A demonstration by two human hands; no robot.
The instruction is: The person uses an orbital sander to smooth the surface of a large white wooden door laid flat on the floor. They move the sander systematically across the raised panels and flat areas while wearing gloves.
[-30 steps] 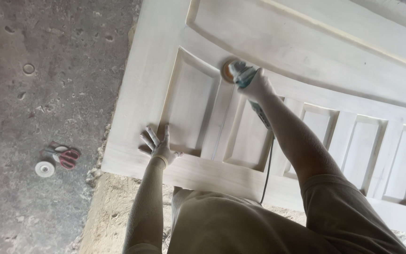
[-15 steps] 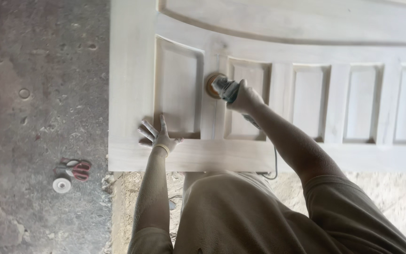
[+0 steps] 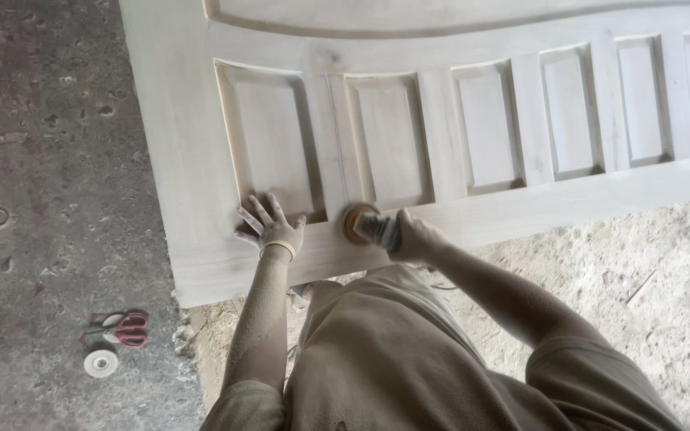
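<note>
A pale wooden door (image 3: pixel 473 215) lies flat and fills most of the view, its row of recessed rectangular panels running away to the right of the hands and a curved moulding crossing its far part. Under it, on the right hand's side, is loose sandy ground (image 3: pixel 632 263); beyond the left hand, past the door's end, is a dark pitted concrete floor (image 3: pixel 41 160). The person's torso in a dusty tan shirt (image 3: pixel 393 359) takes up the near part of the frame, both forearms reaching out over the door's near rail. The right hand (image 3: pixel 413 237) is wrapped tight around the body of a small angle grinder (image 3: pixel 369 227), its grip clamped on the tool, with the orange-edged sanding disc (image 3: pixel 354 223) pressed against the door just at the foot of the upright strip between the first two panels. The left hand (image 3: pixel 269 227) lies just beside the grinder, on its left, flat on the door with fingers spread and holding nothing, its fingertips at the lower corner of the first panel; a pale band circles its wrist. Well apart from both hands, out on the concrete floor to the left, lie red-handled scissors (image 3: pixel 121 327) and, just beside them, a small round white disc (image 3: pixel 101 363).
</note>
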